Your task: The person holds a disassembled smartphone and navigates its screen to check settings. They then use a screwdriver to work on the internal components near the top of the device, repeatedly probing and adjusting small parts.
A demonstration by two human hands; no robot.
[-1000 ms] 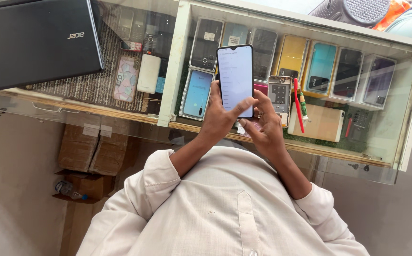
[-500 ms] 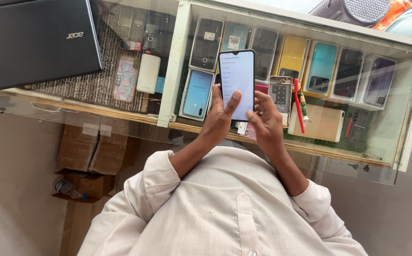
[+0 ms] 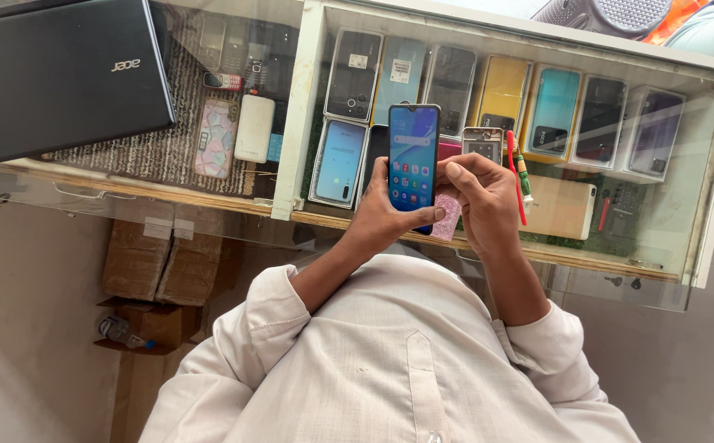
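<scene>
Glass-topped display counter holds rows of boxed phones. Above it, left hand grips a lit smartphone; right hand, fingers curled, touches its edge.

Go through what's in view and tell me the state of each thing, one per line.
Smartphone: screen lit, showing app icons, upright.
Left hand: gripping the smartphone, thumb on the screen.
Right hand: at the smartphone's right edge, fingers curled.
Laptop: lid closed, lying on the glass counter.
Phone in the case: screen lit, lying flat.
Cardboard box: open, on the floor.
</scene>
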